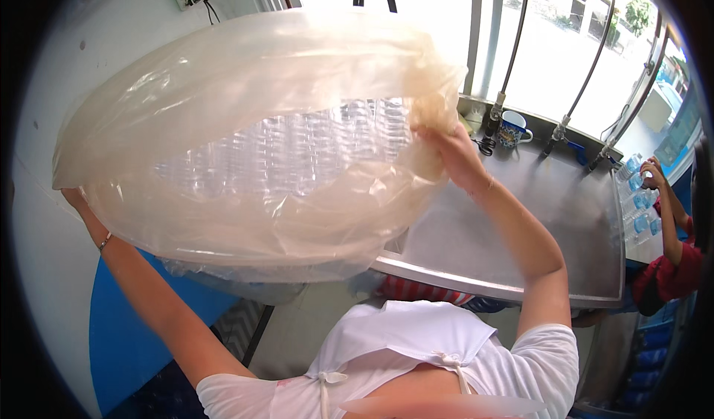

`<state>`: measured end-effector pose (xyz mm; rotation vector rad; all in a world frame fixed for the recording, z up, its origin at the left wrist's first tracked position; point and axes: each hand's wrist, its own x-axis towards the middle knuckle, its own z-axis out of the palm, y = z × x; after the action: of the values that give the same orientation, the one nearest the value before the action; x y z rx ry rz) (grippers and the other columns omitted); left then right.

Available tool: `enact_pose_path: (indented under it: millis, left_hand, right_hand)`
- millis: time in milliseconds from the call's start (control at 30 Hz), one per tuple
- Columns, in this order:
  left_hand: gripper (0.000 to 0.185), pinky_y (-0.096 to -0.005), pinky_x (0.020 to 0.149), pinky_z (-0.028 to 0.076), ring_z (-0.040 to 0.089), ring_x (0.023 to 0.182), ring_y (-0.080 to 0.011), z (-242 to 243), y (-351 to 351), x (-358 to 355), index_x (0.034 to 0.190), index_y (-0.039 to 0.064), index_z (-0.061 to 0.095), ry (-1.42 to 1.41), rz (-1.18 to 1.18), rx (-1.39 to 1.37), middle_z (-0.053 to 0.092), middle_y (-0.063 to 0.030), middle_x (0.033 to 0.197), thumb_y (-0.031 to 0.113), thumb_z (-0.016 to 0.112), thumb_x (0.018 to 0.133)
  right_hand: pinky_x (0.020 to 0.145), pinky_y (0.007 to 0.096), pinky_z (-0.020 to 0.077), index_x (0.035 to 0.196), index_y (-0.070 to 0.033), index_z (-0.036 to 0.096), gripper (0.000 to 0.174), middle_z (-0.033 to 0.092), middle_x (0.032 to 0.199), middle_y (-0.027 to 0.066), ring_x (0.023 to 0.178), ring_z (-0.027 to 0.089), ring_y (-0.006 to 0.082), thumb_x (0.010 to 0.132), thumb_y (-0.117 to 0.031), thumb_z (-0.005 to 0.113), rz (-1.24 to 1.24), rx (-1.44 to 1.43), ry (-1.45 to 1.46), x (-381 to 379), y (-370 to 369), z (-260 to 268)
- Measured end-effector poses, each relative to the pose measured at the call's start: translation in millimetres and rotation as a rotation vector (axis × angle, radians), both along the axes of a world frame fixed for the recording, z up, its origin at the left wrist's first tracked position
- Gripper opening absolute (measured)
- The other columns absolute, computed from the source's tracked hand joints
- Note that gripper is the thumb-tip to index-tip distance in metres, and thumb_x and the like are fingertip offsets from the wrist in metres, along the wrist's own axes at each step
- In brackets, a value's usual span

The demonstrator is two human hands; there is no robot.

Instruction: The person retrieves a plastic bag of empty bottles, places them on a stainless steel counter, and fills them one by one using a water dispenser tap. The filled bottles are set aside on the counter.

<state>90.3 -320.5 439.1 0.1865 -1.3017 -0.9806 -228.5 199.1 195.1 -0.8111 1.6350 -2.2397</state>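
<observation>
A large translucent plastic bag [268, 229] is held up in front of me, its wide mouth facing me. Inside it show rows of clear ribbed plastic bottles [301, 146], packed close together. My right hand [449, 148] grips the bunched rim at the bag's right end. At the far left end, my left hand [73, 197] holds the bag's edge from below, its fingers mostly hidden by the film. The bag covers much of the counter's left part and the wall behind it.
A stainless steel counter [535, 229] bears a patterned mug [512, 130], black-handled scissors [484, 147] and upright filling taps [558, 132] with hoses. At the right, a person in a red shirt [672, 274] handles small water bottles [641, 198]. Striped red-and-white fabric [413, 289] shows below the counter.
</observation>
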Motion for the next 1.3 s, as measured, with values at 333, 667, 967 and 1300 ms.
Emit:
enact_pose_path:
  millis: [333, 667, 967, 1300]
  left_hand:
    - [0.033, -0.0310, 0.075, 0.053, 0.063, 0.084, -0.0183, -2, -10, 14, 0.116, -0.005, 0.062, -0.053, 0.148, 0.001, 0.065, -0.0123, 0.103, 0.017, 0.053, 0.094]
    - [0.033, -0.0304, 0.073, 0.052, 0.061, 0.081, -0.0166, -36, 52, -87, 0.115, -0.005, 0.062, -0.348, 0.300, -0.439, 0.065, -0.0114, 0.101, 0.018, 0.053, 0.093]
    - [0.049, -0.0360, 0.074, 0.051, 0.069, 0.081, -0.0267, -37, 143, -321, 0.103, -0.007, 0.067, -1.003, -0.002, -0.557, 0.070, -0.0205, 0.087, 0.035, 0.060, 0.077]
    - [0.052, -0.0383, 0.076, 0.053, 0.068, 0.080, -0.0292, -38, 143, -301, 0.103, -0.004, 0.067, -0.959, 0.111, -0.550, 0.071, -0.0196, 0.092, 0.040, 0.057, 0.077]
  right_hand:
    - [0.083, 0.0284, 0.0487, 0.115, 0.000, 0.062, 0.037, 0.065, 0.106, 0.0047, 0.094, 0.061, 0.0130, 0.088, -0.023, 0.071, 0.029, -0.092, 0.142, 50, 42, -19]
    - [0.083, 0.0284, 0.0491, 0.122, 0.000, 0.057, 0.045, 0.062, 0.109, 0.0061, 0.095, 0.060, 0.0151, 0.086, -0.024, 0.071, -0.254, -0.082, -0.217, -16, 0, -101]
    - [0.073, 0.0308, 0.0508, 0.118, 0.000, 0.059, 0.041, 0.064, 0.102, 0.0074, 0.088, 0.062, 0.0167, 0.094, -0.034, 0.060, -0.207, -0.261, -0.434, -71, 28, -188]
    - [0.074, 0.0338, 0.0493, 0.108, 0.003, 0.064, 0.054, 0.065, 0.095, 0.0095, 0.084, 0.061, 0.0172, 0.098, -0.048, 0.050, -0.350, -0.021, -0.167, -103, -30, -179]
